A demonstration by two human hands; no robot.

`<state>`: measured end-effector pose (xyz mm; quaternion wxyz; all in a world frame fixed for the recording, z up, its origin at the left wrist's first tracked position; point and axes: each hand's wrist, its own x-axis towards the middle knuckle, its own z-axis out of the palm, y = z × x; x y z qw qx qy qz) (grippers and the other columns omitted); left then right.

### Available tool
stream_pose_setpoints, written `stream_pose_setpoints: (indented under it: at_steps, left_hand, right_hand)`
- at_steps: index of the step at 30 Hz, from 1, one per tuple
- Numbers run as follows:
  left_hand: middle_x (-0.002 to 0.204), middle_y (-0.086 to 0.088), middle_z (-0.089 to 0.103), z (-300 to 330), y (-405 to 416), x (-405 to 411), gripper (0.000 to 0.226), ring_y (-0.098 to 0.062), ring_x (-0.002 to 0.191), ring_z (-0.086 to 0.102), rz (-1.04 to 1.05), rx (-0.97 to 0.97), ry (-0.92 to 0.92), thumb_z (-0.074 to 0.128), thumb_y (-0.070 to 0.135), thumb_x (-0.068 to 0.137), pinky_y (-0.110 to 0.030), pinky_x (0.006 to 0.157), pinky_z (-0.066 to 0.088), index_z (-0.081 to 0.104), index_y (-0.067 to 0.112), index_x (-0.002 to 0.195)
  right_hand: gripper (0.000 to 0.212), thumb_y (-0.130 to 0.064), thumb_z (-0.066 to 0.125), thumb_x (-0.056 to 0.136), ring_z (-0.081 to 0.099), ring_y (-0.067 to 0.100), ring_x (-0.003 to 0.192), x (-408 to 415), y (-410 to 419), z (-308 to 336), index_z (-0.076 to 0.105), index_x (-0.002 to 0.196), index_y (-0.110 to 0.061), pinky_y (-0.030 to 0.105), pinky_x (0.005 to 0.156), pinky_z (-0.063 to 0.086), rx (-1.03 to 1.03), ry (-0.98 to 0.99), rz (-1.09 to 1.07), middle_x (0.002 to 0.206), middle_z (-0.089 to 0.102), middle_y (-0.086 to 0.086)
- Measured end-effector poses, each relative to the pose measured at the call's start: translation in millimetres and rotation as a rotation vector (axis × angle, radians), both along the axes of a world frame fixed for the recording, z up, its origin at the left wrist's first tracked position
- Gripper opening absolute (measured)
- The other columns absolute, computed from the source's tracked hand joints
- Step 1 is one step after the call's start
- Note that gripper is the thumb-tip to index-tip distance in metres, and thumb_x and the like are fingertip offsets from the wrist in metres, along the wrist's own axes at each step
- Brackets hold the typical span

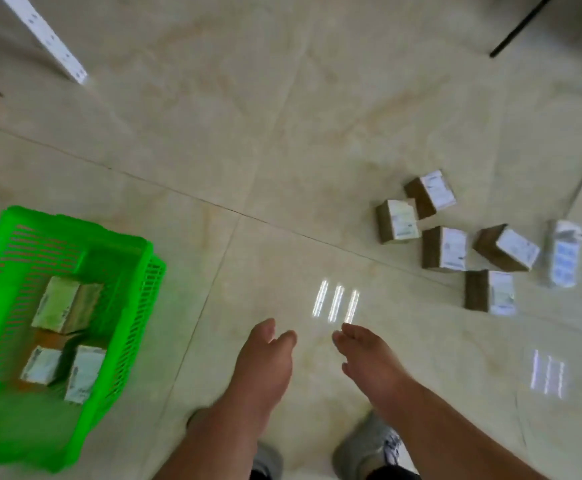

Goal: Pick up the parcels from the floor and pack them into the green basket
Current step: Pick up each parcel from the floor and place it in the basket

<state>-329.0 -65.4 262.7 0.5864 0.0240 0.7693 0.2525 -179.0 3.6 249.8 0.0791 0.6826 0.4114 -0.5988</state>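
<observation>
Both hands hang empty over glossy cream floor tiles, the left hand (265,358) and right hand (369,362) close together, fingers loosely relaxed. Well to the left of the left hand sits the green basket (137,292), slatted plastic, holding three boxy labelled parcels (62,308). Ahead and right of the right hand lie five brown cardboard parcels (443,247) with white labels, clustered beside a white power strip (564,258).
</observation>
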Motion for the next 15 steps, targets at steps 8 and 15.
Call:
stream_pose_setpoints:
  at_steps: [8,15]
  left_hand:
    - [0.152,0.009,0.049,29.8,103.0,161.5,0.069,-0.02,0.13,0.056,-0.233,-0.033,-0.007,0.058,0.044,0.087,-0.044,0.113,0.042,0.041,0.031,0.153]
    - [0.151,0.005,0.052,36.1,157.7,264.6,0.061,-0.02,0.131,0.056,-0.322,-0.033,-0.01,0.059,0.034,0.092,-0.043,0.114,0.042,0.045,0.027,0.151]
  right_hand:
    - [0.036,-0.043,0.066,0.078,0.054,0.016,0.084,168.2,67.7,7.5,0.066,0.106,-0.019,0.039,0.089,0.049,-0.056,0.03,-0.375,0.088,0.057,-0.004]
    - [0.065,-0.042,0.066,0.085,0.057,0.026,0.129,287.5,110.7,10.0,0.053,0.144,-0.017,0.048,0.115,0.041,-0.033,0.012,-0.55,0.138,0.062,0.007]
